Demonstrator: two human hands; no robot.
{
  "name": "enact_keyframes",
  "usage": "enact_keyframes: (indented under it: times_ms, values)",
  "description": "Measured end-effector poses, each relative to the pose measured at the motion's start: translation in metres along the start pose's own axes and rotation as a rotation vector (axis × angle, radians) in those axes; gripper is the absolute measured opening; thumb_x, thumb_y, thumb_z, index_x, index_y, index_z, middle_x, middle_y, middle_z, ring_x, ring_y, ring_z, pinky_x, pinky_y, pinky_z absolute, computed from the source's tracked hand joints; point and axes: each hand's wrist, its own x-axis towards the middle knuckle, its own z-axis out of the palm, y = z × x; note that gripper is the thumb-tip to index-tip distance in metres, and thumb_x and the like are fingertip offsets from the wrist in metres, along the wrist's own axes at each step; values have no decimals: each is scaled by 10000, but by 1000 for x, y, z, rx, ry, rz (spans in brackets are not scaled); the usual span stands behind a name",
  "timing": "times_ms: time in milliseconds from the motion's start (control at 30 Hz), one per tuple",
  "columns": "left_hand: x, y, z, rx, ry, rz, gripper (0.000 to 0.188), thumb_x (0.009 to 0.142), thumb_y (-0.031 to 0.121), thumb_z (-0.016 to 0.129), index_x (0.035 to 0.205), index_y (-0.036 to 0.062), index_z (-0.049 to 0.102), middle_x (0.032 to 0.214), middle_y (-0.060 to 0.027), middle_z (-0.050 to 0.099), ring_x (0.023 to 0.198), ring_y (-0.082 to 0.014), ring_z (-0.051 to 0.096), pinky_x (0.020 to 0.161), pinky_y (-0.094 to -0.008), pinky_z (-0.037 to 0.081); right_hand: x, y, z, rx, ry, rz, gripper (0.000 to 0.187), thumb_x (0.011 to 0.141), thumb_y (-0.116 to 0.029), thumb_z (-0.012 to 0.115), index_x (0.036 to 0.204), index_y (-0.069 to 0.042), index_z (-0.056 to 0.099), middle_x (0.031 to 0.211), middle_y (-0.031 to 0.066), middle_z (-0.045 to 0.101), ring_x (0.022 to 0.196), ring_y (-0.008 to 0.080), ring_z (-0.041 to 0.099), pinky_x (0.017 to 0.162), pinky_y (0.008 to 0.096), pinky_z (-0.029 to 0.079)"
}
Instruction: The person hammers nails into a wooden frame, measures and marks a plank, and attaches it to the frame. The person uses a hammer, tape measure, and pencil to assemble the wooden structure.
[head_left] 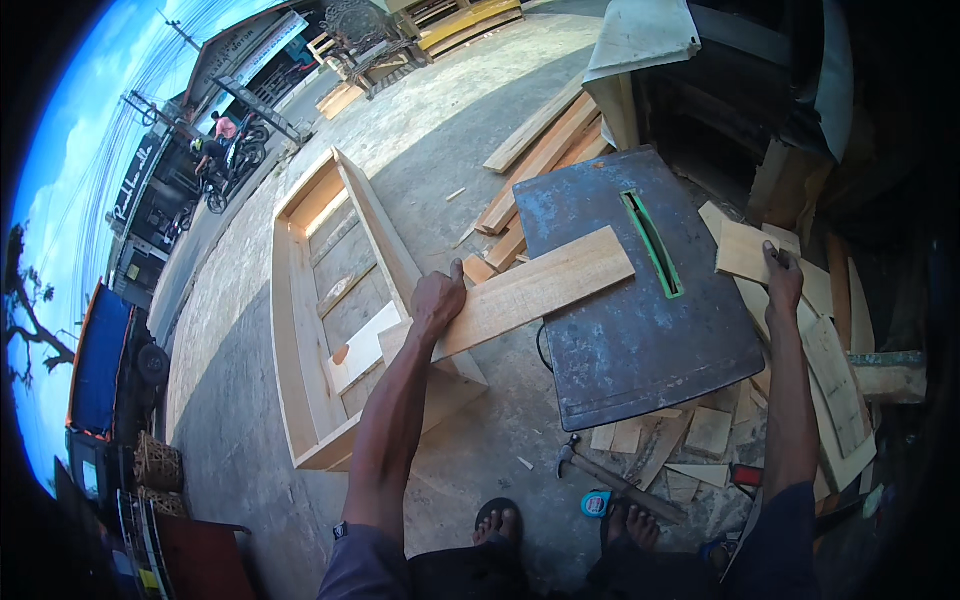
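Note:
My left hand (438, 300) is closed around a flat, pale wooden board (545, 285), its thumb along the upper edge. The board's far end rests on a worn blue-grey table saw top (590, 370), just left of its green-edged slot (652, 245). The other end reaches over the side of a long wooden frame (300, 400) on the ground. To the right of the saw top, my right hand (785, 280) grips a short wooden offcut (745, 252), thumb on top. Whether a blade stands in the slot is too dark to tell.
Wood scraps (708, 430) litter the ground below and right of the saw. Near my feet lie a hammer (610, 478) and a blue tape measure (595, 503). Long planks (545, 150) are stacked behind the saw. People with motorbikes (235, 155) are on the far-left road.

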Motion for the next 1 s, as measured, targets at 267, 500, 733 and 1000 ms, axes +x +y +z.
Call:
enact_keyframes:
  times_ms: [267,500,733,1000]
  values:
    - [-51,-202,-91,124,57,-170,823,1029,657,410,892,-69,772,963,-347,723,952,-510,707,902,-554,531,-134,8,-132,-285,231,-331,447,1102,-342,536,1346,28,592,1308,172,668,1224,268,615,1065,393,458]
    - [-52,-356,-109,53,8,-381,801,1017,648,451,1055,-93,751,1141,-351,707,1097,-486,693,982,-532,512,-330,-65,-32,-386,-644,-167,253,1067,-186,575,1116,42,672,931,129,767,835,153,740,733,310,578]
    - [-58,-401,-70,-30,-57,-362,808,1026,653,422,1118,-84,739,1166,-350,700,1134,-484,679,1003,-535,505,-392,-145,132,-647,-1303,-645,237,965,-158,714,1156,-17,703,933,198,763,853,346,769,735,417,597]
    - [-67,-384,-63,-55,-43,-328,797,1052,629,375,1031,-62,770,1058,-323,731,1040,-470,710,952,-539,526,-433,-110,181,-927,-1592,-680,295,986,-242,680,1214,-56,678,888,200,746,864,386,744,764,487,571]
